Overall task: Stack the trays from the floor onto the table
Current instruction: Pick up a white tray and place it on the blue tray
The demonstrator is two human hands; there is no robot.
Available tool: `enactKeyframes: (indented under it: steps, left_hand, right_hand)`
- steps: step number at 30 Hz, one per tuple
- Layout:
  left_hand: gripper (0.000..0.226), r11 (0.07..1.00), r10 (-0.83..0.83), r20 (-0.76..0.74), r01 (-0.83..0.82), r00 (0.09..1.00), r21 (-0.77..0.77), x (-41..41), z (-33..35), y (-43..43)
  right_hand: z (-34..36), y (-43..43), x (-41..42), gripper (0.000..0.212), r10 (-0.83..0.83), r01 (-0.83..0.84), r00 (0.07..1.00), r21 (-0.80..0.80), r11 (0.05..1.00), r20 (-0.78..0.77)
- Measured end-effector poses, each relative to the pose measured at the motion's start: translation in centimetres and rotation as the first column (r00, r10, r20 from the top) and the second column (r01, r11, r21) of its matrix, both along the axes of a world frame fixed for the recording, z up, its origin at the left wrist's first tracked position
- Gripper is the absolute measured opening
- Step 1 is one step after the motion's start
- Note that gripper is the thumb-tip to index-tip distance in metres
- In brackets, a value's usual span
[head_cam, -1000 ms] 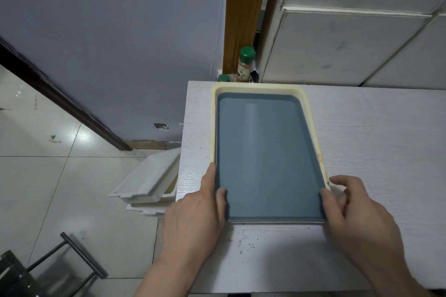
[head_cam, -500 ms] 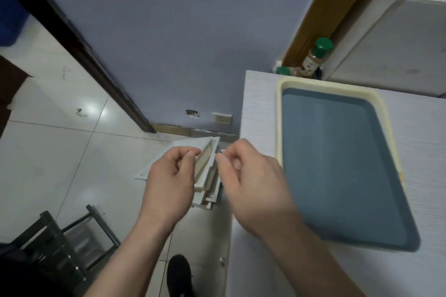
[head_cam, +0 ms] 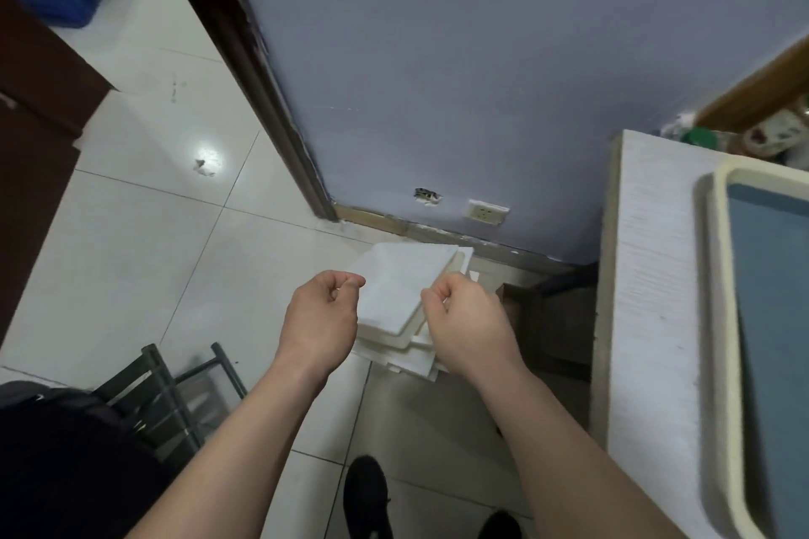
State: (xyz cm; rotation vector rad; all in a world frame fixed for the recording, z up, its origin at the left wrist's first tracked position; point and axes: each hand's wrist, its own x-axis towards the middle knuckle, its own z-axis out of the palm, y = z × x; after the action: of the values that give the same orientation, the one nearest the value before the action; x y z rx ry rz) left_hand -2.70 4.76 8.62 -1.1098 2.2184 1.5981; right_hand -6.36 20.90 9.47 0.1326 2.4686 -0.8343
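Observation:
A pile of white trays (head_cam: 398, 284) lies on the tiled floor by the wall, left of the white table (head_cam: 648, 276). On the table sits a cream tray (head_cam: 722, 276) with a blue tray (head_cam: 775, 298) nested inside it, cut off by the right edge. My left hand (head_cam: 321, 319) hovers above the left side of the floor pile, and my right hand (head_cam: 466, 319) above its right side. Both hands have their fingers curled in and hold nothing. The lower trays of the pile are partly hidden by my hands.
A black metal rack (head_cam: 175, 389) stands at lower left. A dark door frame (head_cam: 262, 70) runs along the wall, with a socket (head_cam: 487, 212) low on it. A brown box (head_cam: 551, 319) sits under the table. My black shoe (head_cam: 365, 495) is below the pile.
My hands let go of the blue tray on the table and swung left and down over the floor pile. The view turned left towards the floor.

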Motion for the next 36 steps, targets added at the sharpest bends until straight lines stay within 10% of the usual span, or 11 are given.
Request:
enactKeyframes:
  steps: [17,36]
  left_hand:
    - [0.019,0.948,0.106,0.363,-0.205,0.926,0.245,-0.7,-14.6,-4.8]
    - [0.016,0.900,0.139,0.409,-0.287,0.902,0.327,0.4,-17.5,-7.3]
  right_hand:
    - [-16.5,-3.7,-1.9,0.025,-0.240,0.206,0.884,0.126,0.970,0.402]
    - [-22.1,-6.2,-1.1,0.010,-0.539,0.625,0.606,0.068,0.777,0.585]
